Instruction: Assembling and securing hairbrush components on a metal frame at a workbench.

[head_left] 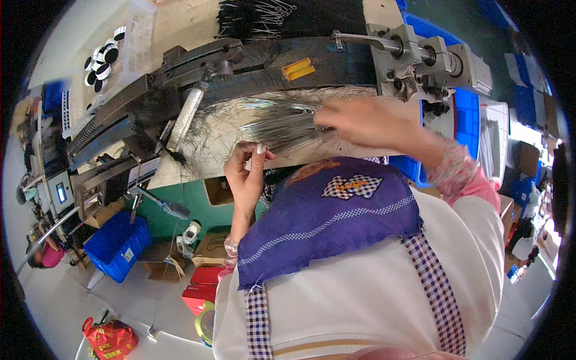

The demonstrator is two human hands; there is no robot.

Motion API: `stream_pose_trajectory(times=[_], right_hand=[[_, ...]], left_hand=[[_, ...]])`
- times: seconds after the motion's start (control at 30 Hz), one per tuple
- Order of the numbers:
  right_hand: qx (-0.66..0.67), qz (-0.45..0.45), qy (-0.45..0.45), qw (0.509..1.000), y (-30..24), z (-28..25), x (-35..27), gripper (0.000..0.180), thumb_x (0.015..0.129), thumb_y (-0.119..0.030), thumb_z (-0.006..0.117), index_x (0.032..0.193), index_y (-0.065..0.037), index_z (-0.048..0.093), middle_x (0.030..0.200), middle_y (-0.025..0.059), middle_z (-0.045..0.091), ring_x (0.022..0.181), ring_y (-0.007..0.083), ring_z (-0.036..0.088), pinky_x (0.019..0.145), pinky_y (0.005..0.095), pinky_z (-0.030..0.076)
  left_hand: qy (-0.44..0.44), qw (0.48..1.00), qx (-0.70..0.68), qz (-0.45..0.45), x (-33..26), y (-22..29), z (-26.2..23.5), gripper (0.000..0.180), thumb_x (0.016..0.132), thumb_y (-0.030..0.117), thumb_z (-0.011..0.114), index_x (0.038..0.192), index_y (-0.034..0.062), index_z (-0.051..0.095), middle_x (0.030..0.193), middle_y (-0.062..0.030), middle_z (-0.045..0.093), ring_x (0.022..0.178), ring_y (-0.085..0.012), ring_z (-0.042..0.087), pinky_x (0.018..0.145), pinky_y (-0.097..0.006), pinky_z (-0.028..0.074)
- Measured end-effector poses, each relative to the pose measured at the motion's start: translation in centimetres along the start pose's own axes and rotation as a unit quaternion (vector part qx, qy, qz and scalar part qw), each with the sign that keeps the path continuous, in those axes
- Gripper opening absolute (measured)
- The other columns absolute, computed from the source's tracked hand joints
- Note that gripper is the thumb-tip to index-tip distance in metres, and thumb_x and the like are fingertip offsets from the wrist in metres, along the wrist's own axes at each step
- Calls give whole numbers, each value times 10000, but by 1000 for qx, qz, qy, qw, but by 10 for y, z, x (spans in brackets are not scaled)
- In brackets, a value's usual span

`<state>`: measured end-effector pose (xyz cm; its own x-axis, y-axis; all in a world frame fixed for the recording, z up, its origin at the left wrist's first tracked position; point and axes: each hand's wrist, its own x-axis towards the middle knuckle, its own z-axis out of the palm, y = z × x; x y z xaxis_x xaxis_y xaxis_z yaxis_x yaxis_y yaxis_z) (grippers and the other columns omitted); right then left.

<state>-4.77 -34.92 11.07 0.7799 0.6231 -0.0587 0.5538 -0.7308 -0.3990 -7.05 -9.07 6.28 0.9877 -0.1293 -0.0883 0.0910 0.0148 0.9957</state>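
Note:
A loose bundle of thin, shiny metal wires (pixel 277 125) lies on the pale worktop; some look bent double at their right end. At that right end is my right hand (pixel 354 122), its fingers closed together on the wires and slightly blurred. My left hand (pixel 245 170) is at the worktop's near edge, just below the bundle's left part. Its thumb and fingers are pinched together, and whatever may be between them is too small to make out. Behind the wires runs a long dark metal machine bed (pixel 258 75), strewn with short black bristles.
A yellow piece (pixel 298 69) lies on the machine bed. At the right end sits a metal shaft assembly (pixel 420 54). Finished black brushes with wire stems (pixel 270 21) are piled behind. A white-wrapped lever (pixel 187 117) juts out at left. Blue bins (pixel 467 123) stand at right.

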Motion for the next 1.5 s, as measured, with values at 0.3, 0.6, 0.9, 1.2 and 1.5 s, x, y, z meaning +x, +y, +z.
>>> stream_pose_trajectory(times=[0.3,0.6,0.9,1.2,1.5], right_hand=[[108,2,80,991,13,39,-14,153,800,-118,619,900,-32,541,866,121,550,760,300,609,622,390,502],[258,87,191,943,7,-29,-1,197,834,-146,618,935,14,562,842,199,594,787,400,583,666,421,475],[229,104,202,947,16,-35,-14,183,827,-130,663,929,6,592,795,156,626,723,299,638,635,349,490],[52,62,368,926,23,-83,9,123,786,-69,633,875,-22,561,825,113,563,753,314,594,638,377,490],[17,-60,252,966,35,-78,77,165,835,-112,622,965,-17,656,934,84,675,843,232,657,755,293,508]], left_hand=[[-69,993,69,70,28,21,17,115,893,97,603,936,-9,600,837,-77,636,736,-112,608,651,-243,488],[-237,876,385,165,58,49,54,170,823,157,613,933,28,606,867,-152,614,807,-349,614,670,-426,498],[-280,858,389,185,72,64,63,151,831,149,607,878,6,624,793,-150,601,748,-349,610,647,-419,495],[-181,893,355,208,130,91,85,158,801,143,606,829,0,666,732,-189,622,687,-369,609,623,-423,485],[-37,628,572,527,131,139,40,83,701,131,573,727,64,616,720,-25,490,773,-204,503,670,-353,402]])
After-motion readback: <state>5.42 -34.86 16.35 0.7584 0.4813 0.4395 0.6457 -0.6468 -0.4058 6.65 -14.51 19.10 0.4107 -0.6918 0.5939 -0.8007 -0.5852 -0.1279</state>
